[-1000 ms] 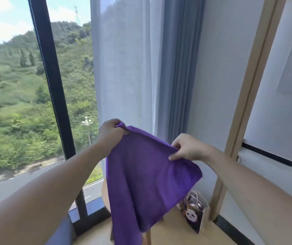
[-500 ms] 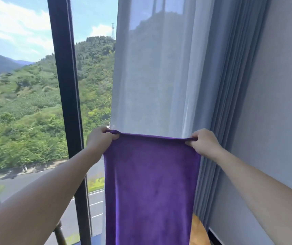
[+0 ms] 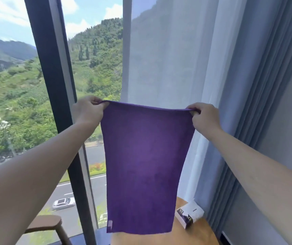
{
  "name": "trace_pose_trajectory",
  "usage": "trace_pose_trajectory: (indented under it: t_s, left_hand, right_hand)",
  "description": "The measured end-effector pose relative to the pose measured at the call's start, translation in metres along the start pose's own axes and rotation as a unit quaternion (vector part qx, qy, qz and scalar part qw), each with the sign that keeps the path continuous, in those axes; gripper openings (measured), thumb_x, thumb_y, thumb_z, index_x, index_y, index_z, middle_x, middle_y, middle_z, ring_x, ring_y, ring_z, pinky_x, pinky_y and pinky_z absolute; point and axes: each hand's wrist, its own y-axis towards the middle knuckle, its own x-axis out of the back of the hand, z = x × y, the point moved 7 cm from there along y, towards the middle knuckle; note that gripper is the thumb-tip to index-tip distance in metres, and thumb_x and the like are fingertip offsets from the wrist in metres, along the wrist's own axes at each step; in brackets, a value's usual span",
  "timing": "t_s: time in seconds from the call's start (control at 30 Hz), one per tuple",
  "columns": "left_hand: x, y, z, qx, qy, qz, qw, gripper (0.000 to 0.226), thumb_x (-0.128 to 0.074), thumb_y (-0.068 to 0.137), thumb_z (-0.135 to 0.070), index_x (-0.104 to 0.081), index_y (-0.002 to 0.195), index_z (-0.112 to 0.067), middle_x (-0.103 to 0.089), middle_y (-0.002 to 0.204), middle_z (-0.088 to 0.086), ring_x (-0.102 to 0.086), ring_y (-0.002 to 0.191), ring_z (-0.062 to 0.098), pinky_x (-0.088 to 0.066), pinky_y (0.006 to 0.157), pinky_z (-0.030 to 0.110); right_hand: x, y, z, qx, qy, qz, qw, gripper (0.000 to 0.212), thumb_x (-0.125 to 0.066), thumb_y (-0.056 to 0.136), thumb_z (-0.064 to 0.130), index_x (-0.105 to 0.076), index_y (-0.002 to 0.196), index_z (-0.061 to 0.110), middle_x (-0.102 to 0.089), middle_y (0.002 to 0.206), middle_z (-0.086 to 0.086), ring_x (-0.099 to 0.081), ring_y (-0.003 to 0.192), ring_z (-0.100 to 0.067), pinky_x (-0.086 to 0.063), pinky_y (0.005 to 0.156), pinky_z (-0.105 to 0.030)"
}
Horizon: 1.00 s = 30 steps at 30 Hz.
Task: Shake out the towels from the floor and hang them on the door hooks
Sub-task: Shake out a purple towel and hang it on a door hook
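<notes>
**Purple towel held spread in front of the window**

The purple rectangular microfibre towel (image 3: pixel 142 167) hung flat and open in the air, stretched between both hands at its top edge. Its lower edge hung free above the round wooden table (image 3: pixel 196 232), and a small pale label (image 3: pixel 109 225) was visible at the lower left corner of the cloth.

The left hand (image 3: pixel 88 112) was closed on the top left corner of the towel, with the fingers curled over the cloth and the thumb pressing it from the near side. The right hand (image 3: pixel 205 117) pinched the top right corner in the same way, the fingers folded over the hem. Both bare forearms reached forward from the lower corners of the view, and the top edge between the hands was almost straight, sagging only a little.

Behind the towel hung a white sheer curtain (image 3: pixel 168 68), and to the right of it a thicker grey-blue curtain (image 3: pixel 269 85) in folds. To the left stood the dark vertical window frame (image 3: pixel 56 85), and through the glass a green hillside and a road with a white car (image 3: pixel 63 203) were seen far below.

On the table, just to the right of the lower edge of the towel, lay a small white box with a dark side (image 3: pixel 189 215). At the lower left a brown wooden chair back (image 3: pixel 46 225) was partly in view.
</notes>
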Motion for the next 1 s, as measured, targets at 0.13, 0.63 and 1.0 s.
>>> trace_pose_trajectory:
  t_s: [0.13,0.63,1.0]
  left_hand:
    - [0.008,-0.043,0.0,0.004,-0.032,-0.018,0.999,0.014,-0.083,0.077,-0.04,-0.071,0.072,-0.036,-0.074,0.079,-0.01,-0.073,0.076,0.019,-0.06,0.082,0.04]
    - [0.017,-0.382,0.097,0.174,0.079,0.031,0.981,0.008,-0.081,0.077,-0.038,-0.075,0.073,-0.034,-0.074,0.072,-0.013,-0.072,0.077,0.019,-0.059,0.083,0.044]
    - [-0.027,-0.496,0.191,0.251,0.175,0.126,0.944,0.013,-0.079,0.083,-0.037,-0.073,0.072,-0.038,-0.074,0.076,-0.015,-0.071,0.077,0.012,-0.061,0.077,0.042]
  right_hand:
    - [0.019,-0.023,-0.023,0.0,0.044,0.015,0.999,0.035,-0.05,0.09,-0.003,-0.077,0.096,0.017,-0.073,0.091,0.005,-0.065,0.09,-0.014,-0.049,0.078,-0.016]
    - [0.061,-0.273,-0.195,-0.069,0.032,0.24,0.968,0.027,-0.057,0.092,0.001,-0.079,0.097,0.016,-0.073,0.089,0.005,-0.065,0.094,-0.016,-0.048,0.086,-0.027]
    - [0.038,-0.382,-0.31,-0.16,-0.013,0.327,0.931,0.013,-0.07,0.088,0.01,-0.08,0.094,0.017,-0.077,0.093,0.004,-0.069,0.093,-0.013,-0.047,0.084,-0.023]
